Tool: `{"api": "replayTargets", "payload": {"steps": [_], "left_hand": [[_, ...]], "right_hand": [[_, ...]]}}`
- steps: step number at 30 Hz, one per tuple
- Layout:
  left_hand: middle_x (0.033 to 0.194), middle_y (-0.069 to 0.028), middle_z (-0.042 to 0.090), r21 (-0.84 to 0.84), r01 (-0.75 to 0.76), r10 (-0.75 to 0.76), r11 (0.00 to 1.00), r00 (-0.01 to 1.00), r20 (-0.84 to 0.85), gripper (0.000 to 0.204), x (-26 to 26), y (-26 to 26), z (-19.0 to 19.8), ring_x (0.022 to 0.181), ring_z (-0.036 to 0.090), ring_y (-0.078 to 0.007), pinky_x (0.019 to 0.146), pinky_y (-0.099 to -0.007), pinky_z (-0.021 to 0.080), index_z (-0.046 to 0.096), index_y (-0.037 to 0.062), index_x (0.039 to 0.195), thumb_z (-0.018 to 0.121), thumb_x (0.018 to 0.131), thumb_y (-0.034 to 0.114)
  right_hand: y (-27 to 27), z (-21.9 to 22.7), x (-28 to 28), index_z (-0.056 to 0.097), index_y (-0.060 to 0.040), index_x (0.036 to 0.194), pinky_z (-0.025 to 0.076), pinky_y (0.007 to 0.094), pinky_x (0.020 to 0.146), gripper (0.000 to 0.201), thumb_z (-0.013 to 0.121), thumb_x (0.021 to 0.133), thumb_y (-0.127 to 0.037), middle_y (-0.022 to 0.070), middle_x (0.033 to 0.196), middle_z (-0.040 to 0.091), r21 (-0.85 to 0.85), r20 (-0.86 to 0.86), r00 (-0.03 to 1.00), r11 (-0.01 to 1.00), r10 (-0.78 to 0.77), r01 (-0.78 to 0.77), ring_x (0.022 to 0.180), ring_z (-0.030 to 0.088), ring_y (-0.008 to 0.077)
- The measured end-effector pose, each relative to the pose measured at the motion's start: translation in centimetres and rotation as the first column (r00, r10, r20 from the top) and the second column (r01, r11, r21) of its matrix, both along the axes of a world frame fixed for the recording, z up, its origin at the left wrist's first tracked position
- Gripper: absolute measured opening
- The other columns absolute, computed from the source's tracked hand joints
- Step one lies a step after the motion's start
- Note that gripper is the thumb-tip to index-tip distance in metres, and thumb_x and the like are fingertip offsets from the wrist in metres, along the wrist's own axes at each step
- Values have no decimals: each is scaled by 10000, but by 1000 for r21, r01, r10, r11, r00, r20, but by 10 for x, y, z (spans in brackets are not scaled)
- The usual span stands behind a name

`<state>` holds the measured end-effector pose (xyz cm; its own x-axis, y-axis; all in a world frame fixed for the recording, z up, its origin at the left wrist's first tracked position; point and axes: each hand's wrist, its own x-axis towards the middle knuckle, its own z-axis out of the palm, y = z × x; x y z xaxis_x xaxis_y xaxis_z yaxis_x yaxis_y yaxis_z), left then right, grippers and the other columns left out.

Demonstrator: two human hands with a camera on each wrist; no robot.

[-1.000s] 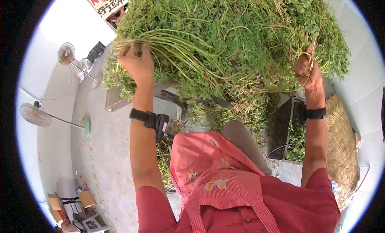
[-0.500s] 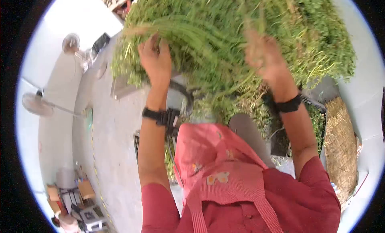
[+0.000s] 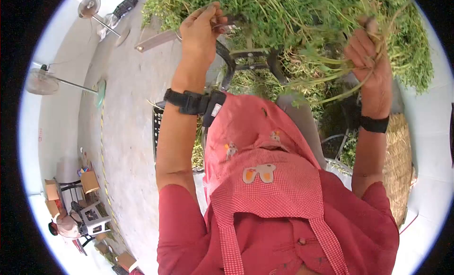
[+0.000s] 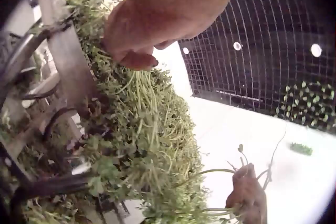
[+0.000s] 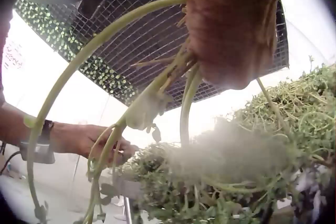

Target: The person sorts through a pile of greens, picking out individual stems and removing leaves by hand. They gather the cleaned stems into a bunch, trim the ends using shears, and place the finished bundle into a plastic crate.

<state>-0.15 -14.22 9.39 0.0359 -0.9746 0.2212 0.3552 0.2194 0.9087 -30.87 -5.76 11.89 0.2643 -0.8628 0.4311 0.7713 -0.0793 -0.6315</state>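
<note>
A big heap of leafy green stems (image 3: 279, 12) spreads across the top of the head view. My right hand (image 3: 371, 57) grips several long stems (image 5: 126, 113), which arch out of the fist with thin leaves hanging from them. My left hand (image 3: 201, 33) is at the near left edge of the heap, fingers bent. In the left wrist view, this hand (image 4: 152, 24) overlaps pale stems (image 4: 142, 95) of the heap right below its fingertips. I cannot tell whether the left fingers pinch any of them.
Black metal legs (image 3: 255, 55) stand under the heap, with more greens below. A dark crate (image 3: 157, 133) is by my left side and a straw bundle (image 3: 398, 156) at the right. Standing fans (image 3: 42, 81) line the left wall. A person (image 3: 68, 225) is near a white stool (image 3: 96, 218).
My left hand has come away from the bunch of stems it held and moved right. The right hand swung in to the middle, then back out right, now with long stems in its grip.
</note>
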Motion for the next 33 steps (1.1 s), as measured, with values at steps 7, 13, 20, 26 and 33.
{"api": "replayTargets", "payload": {"steps": [7, 13, 20, 26, 33], "left_hand": [[847, -31, 615, 131, 230, -256, 964, 936, 243, 231, -2, 100, -9, 709, 554, -101, 618, -234, 426, 614, -1, 1001, 524, 879, 172], [787, -30, 621, 121, 218, -245, 968, 925, 291, 210, 11, 141, -46, 694, 554, -92, 585, -214, 414, 629, 5, 972, 537, 884, 172], [778, -32, 633, 203, 124, -183, 971, 934, 308, 224, 24, 157, -69, 663, 556, -78, 573, -201, 409, 634, 3, 962, 530, 894, 190], [829, -52, 650, 436, 406, -505, 803, 852, 135, 267, 28, 159, -85, 705, 591, -105, 635, -217, 446, 612, -4, 1029, 509, 907, 211], [1032, -39, 610, 266, 539, -576, 799, 814, 79, 330, -16, 164, -99, 920, 557, -110, 807, -244, 434, 545, 12, 1164, 552, 879, 177]], "right_hand": [[50, -31, 47, 507, -45, 1067, 376, 226, 389, 282, 540, 876, -250, -18, 595, 483, 125, 38, 965, 956, 261, -264, 429, 466, 88], [83, -66, 58, 461, -7, 1090, 326, 230, 355, 396, 608, 841, -277, -25, 534, 444, 264, -95, 943, 921, 320, -286, 404, 427, 77], [84, -100, 63, 450, 29, 1074, 289, 227, 366, 373, 536, 888, -283, -29, 486, 387, 388, 74, 920, 839, 385, -382, 376, 363, 70], [78, -116, 67, 451, -5, 1068, 249, 223, 357, 328, 446, 929, -302, -32, 466, 350, 248, 219, 798, 759, 562, -602, 355, 301, 69], [75, -139, 98, 507, -37, 981, 257, 210, 343, 250, 571, 874, -254, -40, 478, 383, 587, 58, 948, 758, 313, -286, 356, 339, 54]]}}
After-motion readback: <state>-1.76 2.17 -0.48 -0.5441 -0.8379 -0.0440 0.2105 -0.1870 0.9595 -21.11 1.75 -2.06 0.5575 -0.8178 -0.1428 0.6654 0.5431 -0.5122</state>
